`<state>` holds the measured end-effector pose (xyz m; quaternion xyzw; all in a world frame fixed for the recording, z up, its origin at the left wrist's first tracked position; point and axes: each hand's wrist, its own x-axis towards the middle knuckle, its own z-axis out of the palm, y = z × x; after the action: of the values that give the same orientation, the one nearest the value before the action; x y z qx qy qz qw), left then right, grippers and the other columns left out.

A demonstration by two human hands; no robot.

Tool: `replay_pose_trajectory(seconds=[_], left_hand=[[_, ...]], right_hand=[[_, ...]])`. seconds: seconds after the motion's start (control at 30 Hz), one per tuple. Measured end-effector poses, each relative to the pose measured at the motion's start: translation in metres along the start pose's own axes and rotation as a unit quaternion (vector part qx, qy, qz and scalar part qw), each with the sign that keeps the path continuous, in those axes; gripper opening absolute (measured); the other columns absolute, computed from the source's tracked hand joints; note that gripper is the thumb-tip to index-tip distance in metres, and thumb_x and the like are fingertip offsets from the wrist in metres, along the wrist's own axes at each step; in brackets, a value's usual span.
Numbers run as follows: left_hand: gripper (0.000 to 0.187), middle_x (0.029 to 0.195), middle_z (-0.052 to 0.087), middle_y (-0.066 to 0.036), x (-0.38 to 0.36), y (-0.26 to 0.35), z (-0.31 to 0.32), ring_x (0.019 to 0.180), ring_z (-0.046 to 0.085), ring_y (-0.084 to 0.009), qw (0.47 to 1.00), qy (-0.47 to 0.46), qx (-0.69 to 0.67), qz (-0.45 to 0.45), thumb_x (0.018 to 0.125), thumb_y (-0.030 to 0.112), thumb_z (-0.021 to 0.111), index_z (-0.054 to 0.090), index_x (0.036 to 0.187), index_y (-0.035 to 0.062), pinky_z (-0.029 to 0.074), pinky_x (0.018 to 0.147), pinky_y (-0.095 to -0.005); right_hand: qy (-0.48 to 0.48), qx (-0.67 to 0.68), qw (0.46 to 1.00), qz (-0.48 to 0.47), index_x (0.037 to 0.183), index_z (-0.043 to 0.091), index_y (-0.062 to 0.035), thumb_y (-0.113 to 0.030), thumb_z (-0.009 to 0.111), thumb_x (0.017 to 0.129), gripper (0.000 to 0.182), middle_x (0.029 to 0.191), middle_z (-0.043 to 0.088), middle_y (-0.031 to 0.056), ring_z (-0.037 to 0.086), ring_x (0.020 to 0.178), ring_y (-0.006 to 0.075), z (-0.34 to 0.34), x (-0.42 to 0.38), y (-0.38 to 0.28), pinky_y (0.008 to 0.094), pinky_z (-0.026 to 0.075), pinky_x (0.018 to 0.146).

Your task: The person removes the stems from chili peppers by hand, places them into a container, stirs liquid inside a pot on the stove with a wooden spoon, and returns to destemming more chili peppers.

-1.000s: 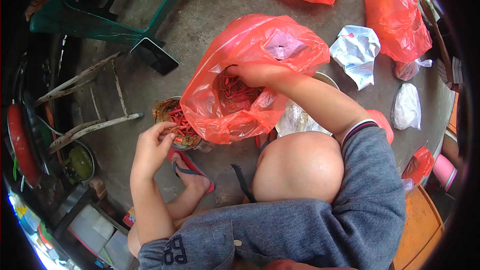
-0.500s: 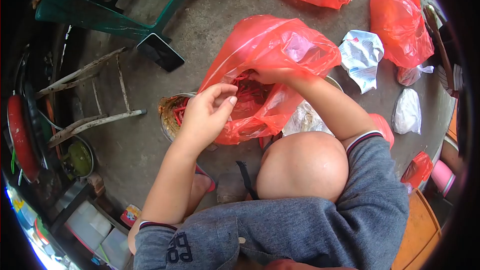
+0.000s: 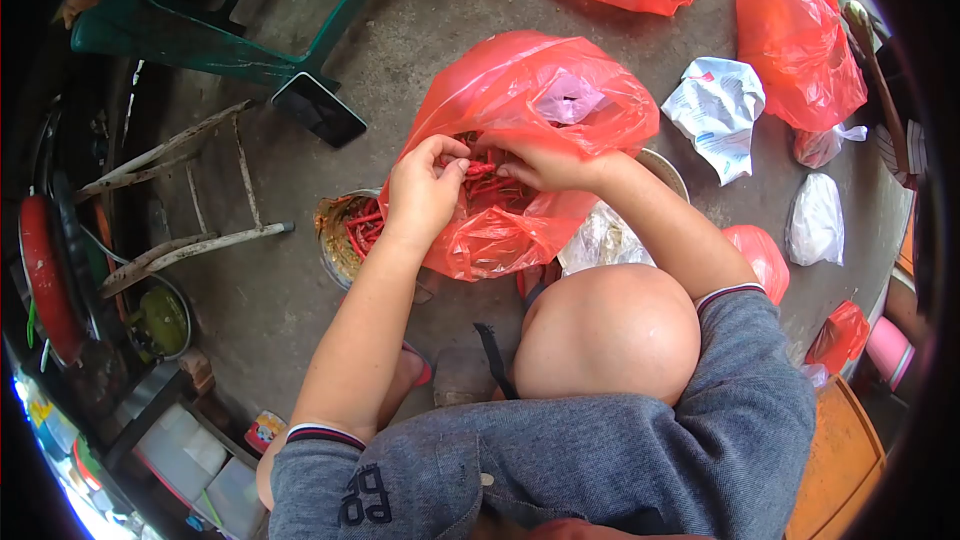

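A red plastic bag (image 3: 470,90) sits open on the floor in front of me, holding many thin red chilies (image 3: 497,197). Over its mouth, my left hand (image 3: 425,185) pinches a red chili (image 3: 480,169) between thumb and fingers. My right hand (image 3: 548,164) reaches in from the other side, its fingers closed around chilies at the opening, though the fingertips are partly hidden. Just left of the bag, partly behind my left wrist, stands a round container (image 3: 328,240) with more red chilies (image 3: 364,227) in it.
A phone (image 3: 320,110) lies by a green plastic chair (image 3: 200,48). Left is a worn wooden frame (image 3: 190,190). To the right are a crumpled white bag (image 3: 716,115), a white plastic bundle (image 3: 815,220) and another red bag (image 3: 800,50). Clear plastic (image 3: 600,240) lies by my knee.
My left hand has moved up and right, to the chilies at the bag's mouth, and now pinches one. My right hand has drawn back from deeper inside, so its fingers show more.
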<state>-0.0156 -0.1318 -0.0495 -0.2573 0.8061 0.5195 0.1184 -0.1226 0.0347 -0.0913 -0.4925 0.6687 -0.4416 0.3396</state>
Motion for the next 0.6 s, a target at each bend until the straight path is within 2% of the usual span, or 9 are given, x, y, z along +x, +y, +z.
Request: replay_pose_trajectory(seconds=[0.13, 0.2, 0.23, 0.3, 0.4, 0.47, 0.53, 0.57, 0.6], left_hand=[[0.009, 0.078, 0.063, -0.005, 0.003, -0.004, -0.001, 0.068, 0.062, -0.0108, 0.998, 0.037, -0.043, -0.005, 0.083, 0.001, 0.057, 0.06, 0.091, 0.0012, 0.049, 0.062, -0.0245], [0.009, 0.079, 0.064, -0.005, 0.002, -0.003, 0.0, 0.068, 0.062, -0.0109, 0.998, 0.032, -0.049, -0.013, 0.083, 0.001, 0.057, 0.06, 0.091, 0.0013, 0.049, 0.063, -0.0245], [0.009, 0.079, 0.064, -0.005, 0.001, -0.002, 0.001, 0.069, 0.063, -0.0109, 0.998, 0.029, -0.055, -0.021, 0.083, 0.001, 0.057, 0.06, 0.091, 0.0013, 0.05, 0.063, -0.0245], [0.01, 0.081, 0.063, -0.004, 0.0, 0.0, 0.001, 0.07, 0.062, -0.0096, 0.999, 0.02, -0.048, -0.017, 0.083, 0.001, 0.057, 0.059, 0.093, 0.0002, 0.049, 0.064, -0.0229], [0.011, 0.084, 0.061, -0.004, 0.0, 0.001, 0.003, 0.072, 0.06, -0.0085, 0.999, 0.019, -0.041, -0.004, 0.084, 0.0, 0.057, 0.058, 0.095, -0.0011, 0.048, 0.065, -0.0215], [0.011, 0.085, 0.061, -0.005, -0.001, 0.001, 0.006, 0.072, 0.061, -0.0089, 0.999, 0.022, -0.042, 0.004, 0.084, 0.0, 0.057, 0.058, 0.095, -0.0014, 0.048, 0.066, -0.0215], [0.014, 0.087, 0.061, -0.007, -0.002, 0.0, 0.01, 0.076, 0.061, -0.0104, 0.984, 0.056, -0.166, 0.015, 0.082, -0.001, 0.059, 0.057, 0.096, -0.0022, 0.049, 0.07, -0.0224], [0.014, 0.087, 0.061, -0.007, -0.003, 0.0, 0.011, 0.076, 0.061, -0.0104, 0.985, 0.056, -0.166, 0.014, 0.082, -0.001, 0.059, 0.057, 0.096, -0.0022, 0.049, 0.07, -0.0224], [0.015, 0.087, 0.062, -0.007, -0.004, 0.005, 0.012, 0.076, 0.061, -0.011, 0.971, 0.048, -0.234, -0.024, 0.082, -0.001, 0.06, 0.057, 0.097, -0.0022, 0.05, 0.069, -0.0227]], right_hand=[[-0.008, -0.04, 0.997, 0.063, 0.101, 0.057, -0.0067, -0.015, 0.058, 0.083, 0.019, 0.093, 0.06, 0.0114, 0.059, 0.089, 0.0243, -0.002, -0.006, 0.012, 0.0348, 0.046, 0.077], [-0.024, 0.048, 0.991, 0.123, 0.101, 0.057, -0.007, -0.018, 0.056, 0.086, 0.018, 0.091, 0.061, 0.011, 0.06, 0.086, 0.0239, -0.003, -0.008, 0.009, 0.0344, 0.046, 0.076], [-0.023, 0.048, 0.991, 0.124, 0.101, 0.057, -0.007, -0.018, 0.056, 0.086, 0.018, 0.091, 0.061, 0.011, 0.06, 0.086, 0.0239, -0.002, -0.008, 0.009, 0.0344, 0.046, 0.076], [0.009, 0.025, 0.998, 0.048, 0.1, 0.058, -0.007, -0.02, 0.055, 0.087, 0.019, 0.089, 0.061, 0.0111, 0.06, 0.083, 0.0242, -0.001, -0.008, 0.008, 0.0343, 0.047, 0.074], [-0.027, 0.014, 0.996, 0.085, 0.097, 0.058, -0.0058, -0.02, 0.054, 0.087, 0.018, 0.086, 0.061, 0.0118, 0.06, 0.08, 0.0252, -0.002, -0.002, 0.008, 0.0345, 0.047, 0.071], [-0.019, -0.013, 0.996, 0.085, 0.095, 0.058, -0.0053, -0.019, 0.053, 0.087, 0.017, 0.085, 0.061, 0.0124, 0.06, 0.079, 0.0258, 0.0, -0.001, 0.007, 0.0346, 0.047, 0.071], [-0.01, -0.04, 0.996, 0.082, 0.094, 0.058, -0.0049, -0.018, 0.052, 0.087, 0.016, 0.083, 0.06, 0.0129, 0.06, 0.079, 0.0263, 0.002, 0.001, 0.005, 0.0348, 0.046, 0.07], [0.033, -0.044, 0.997, 0.057, 0.093, 0.058, -0.0046, -0.017, 0.052, 0.087, 0.015, 0.083, 0.06, 0.0133, 0.059, 0.078, 0.0265, 0.004, 0.001, 0.003, 0.0347, 0.046, 0.07], [0.074, -0.048, 0.996, 0.032, 0.091, 0.057, -0.0043, -0.016, 0.051, 0.087, 0.014, 0.082, 0.059, 0.0137, 0.059, 0.077, 0.0267, 0.005, 0.002, 0.001, 0.0346, 0.046, 0.069]])
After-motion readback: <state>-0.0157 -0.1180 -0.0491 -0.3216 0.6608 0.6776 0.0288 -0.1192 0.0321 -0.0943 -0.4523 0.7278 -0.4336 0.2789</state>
